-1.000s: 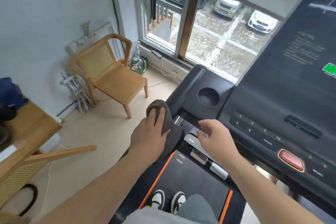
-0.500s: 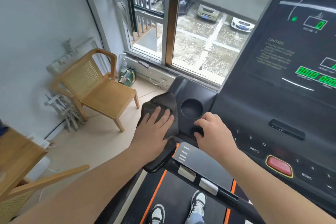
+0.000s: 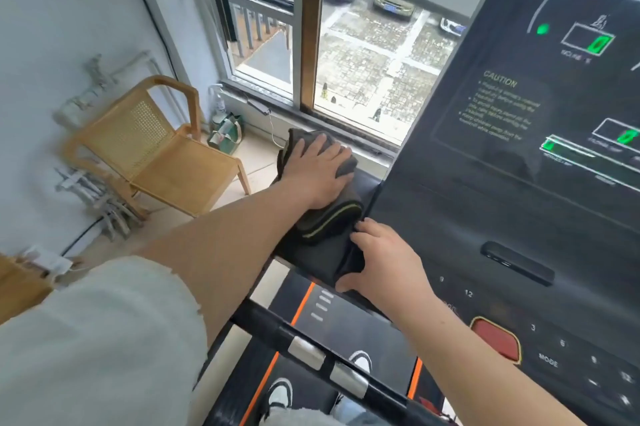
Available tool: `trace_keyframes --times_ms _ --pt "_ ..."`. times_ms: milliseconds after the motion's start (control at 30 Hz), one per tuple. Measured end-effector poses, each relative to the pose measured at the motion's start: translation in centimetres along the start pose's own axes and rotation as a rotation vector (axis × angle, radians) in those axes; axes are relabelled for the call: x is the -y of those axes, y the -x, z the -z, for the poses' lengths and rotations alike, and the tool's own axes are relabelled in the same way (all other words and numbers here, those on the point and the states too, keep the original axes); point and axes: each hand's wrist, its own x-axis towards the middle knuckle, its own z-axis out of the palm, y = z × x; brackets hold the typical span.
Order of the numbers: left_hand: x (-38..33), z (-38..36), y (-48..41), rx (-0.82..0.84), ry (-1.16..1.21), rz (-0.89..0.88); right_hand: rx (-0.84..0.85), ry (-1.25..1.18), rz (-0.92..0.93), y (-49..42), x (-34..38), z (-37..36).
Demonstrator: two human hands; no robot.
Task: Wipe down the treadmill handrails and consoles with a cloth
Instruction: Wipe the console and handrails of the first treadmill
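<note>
Down at the bottom edge of the frame my shoes (image 3: 281, 392) stand on the belt (image 3: 346, 332), which has orange stripes along its sides. Just above them the black handrail (image 3: 268, 328) crosses on a slant, with two silver pads (image 3: 306, 353) set into it. My pale sleeve (image 3: 97, 339) fills the lower left.

Right of centre, my right hand (image 3: 384, 263) has its thumb and fingers curled round the lower fold of the cloth (image 3: 329, 218), pinching it against the near edge of the console (image 3: 485, 211). The cloth is dark grey with a green-stitched hem, and it lies bunched on the console's left wing. Higher up, my left hand (image 3: 318, 169) lies flat on the cloth's far end, fingers straight and spread, pressing it down.

To the right, a red button (image 3: 495, 339) sits among the number keys, and green digits glow on the display (image 3: 588, 45) at upper right.

At left, a wooden chair (image 3: 162, 155) stands by the wall, with a green bag (image 3: 227, 131) just beyond it under the window (image 3: 363, 79). Through the glass at top, parked cars (image 3: 393, 3) show on paving.
</note>
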Motion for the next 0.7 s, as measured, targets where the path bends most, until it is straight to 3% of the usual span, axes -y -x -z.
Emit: trace_keyframes --times_ms 100,267,533,633,700 --pt "-1.9 0.2 -1.9 0.024 0.001 0.063 -0.022 -0.043 -0.008 0.2 -0.1 -0.4" --pt "-2.0 -2.1 2.5 -0.066 -0.037 -0.179 -0.108 -0.022 0.004 0.5 -0.1 -1.0" --pt "2.1 -1.7 11.0 -0.048 0.101 -0.329 -0.338 0.112 0.092 1.9 0.4 -2.9" --pt "1.7 -2.0 12.4 -0.016 0.086 -0.252 -0.457 -0.01 0.121 3.5 2.1 -3.7" --pt "-0.1 -1.7 11.3 0.028 -0.048 -0.217 -0.499 -0.076 0.092 4.7 3.3 -4.2"
